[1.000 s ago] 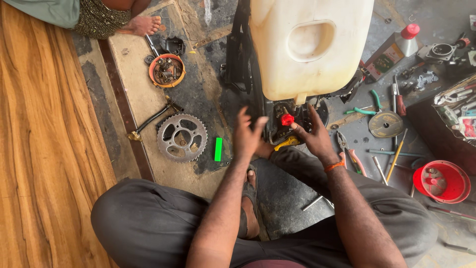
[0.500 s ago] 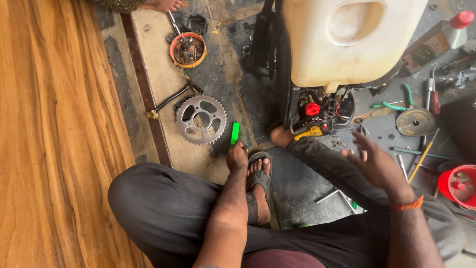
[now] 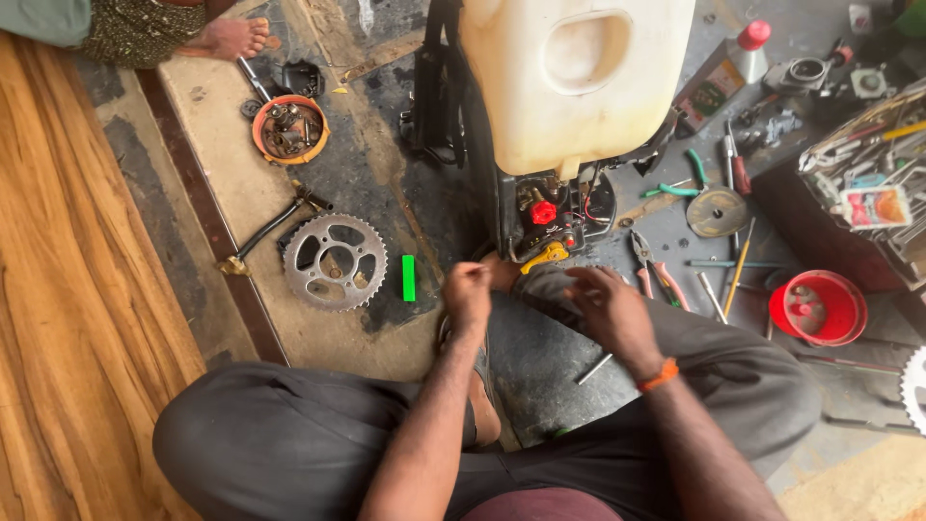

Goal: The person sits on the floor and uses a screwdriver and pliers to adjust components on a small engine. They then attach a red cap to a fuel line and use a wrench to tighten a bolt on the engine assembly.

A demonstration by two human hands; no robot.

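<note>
Fingers of left hand (image 3: 469, 289) pinched shut on something too small to tell, right hand (image 3: 606, 307) curled loosely, both just below small engine (image 3: 550, 217) under white tank (image 3: 569, 77); apparently mid-fitting, calling for careful alignment.

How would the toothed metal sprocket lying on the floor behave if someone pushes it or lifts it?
The sprocket looks like solid metal, so probably stiff and heavy for its size. Lying flat, it would likely slide, not roll. Its teeth and cut-outs should give fingers grip, though it may be greasy.
</note>
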